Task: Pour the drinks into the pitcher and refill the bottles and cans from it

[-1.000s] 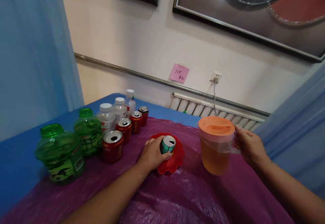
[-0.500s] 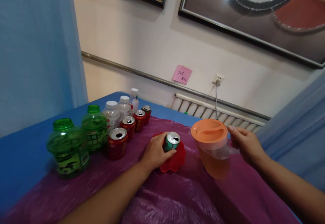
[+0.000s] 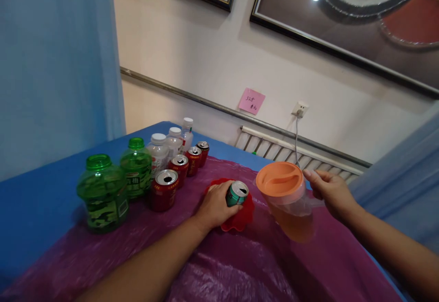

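Note:
My left hand (image 3: pixel 215 204) is wrapped around an opened green can (image 3: pixel 236 193) that stands in a red scalloped dish (image 3: pixel 244 216) on the purple plastic sheet (image 3: pixel 219 270). My right hand (image 3: pixel 329 192) grips the handle of a clear pitcher (image 3: pixel 290 206) with an orange lid. The pitcher holds amber liquid. It is lifted and tilted to the left, its spout close to the can's top.
Along the left stand two green jars (image 3: pixel 104 193), several white-capped bottles (image 3: pixel 158 150) and a row of opened red cans (image 3: pixel 164 188). The table is blue (image 3: pixel 41 201) under the sheet. Behind are a wall, a radiator (image 3: pixel 295 151) and a blue curtain (image 3: pixel 51 64).
The pitcher has been lifted off the table, moved left toward the can and tipped. My left hand has stayed on the can.

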### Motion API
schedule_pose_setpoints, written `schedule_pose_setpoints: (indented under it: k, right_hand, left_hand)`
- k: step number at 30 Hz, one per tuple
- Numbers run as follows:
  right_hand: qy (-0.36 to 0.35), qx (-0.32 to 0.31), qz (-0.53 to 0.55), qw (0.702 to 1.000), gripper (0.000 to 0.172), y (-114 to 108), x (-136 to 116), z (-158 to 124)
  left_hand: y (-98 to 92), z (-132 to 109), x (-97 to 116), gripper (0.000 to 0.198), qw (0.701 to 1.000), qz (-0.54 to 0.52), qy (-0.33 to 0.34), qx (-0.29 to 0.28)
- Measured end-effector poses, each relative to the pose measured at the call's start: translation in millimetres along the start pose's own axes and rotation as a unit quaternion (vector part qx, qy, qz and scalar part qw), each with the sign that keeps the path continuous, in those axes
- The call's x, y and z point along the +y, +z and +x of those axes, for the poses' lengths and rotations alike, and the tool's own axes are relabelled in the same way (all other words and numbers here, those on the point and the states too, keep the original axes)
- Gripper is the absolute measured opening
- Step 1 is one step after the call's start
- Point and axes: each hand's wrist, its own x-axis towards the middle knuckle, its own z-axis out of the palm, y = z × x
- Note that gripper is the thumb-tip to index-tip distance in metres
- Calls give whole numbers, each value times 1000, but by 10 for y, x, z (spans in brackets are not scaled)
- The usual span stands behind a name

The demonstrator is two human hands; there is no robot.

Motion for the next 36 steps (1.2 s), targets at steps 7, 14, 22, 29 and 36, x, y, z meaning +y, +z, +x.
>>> schedule_pose_setpoints:
  k: [7, 14, 22, 29, 36]
  right_hand:
    - [-7, -14, -21, 1000, 62, 24, -32, 7]
    - [-9, -21, -44, 999, 62, 53, -11, 10]
    - [-2, -31, -61, 998, 63, 67, -50, 1]
    - [-7, -25, -52, 998, 63, 51, -63, 5]
    - [-2, -21, -41, 999, 63, 59, -74, 2]
  left_hand:
    - [-15, -21, 24, 61, 1000, -4, -8, -3]
    - [-9, -19, 25, 65, 1000, -2, -8, -9]
    - [-8, -23, 24, 66, 1000, -1, -4, -13]
    - [2, -24, 23, 65, 1000, 2, -3, -10]
    - [-12, -24, 24, 66, 1000, 4, -3, -9]
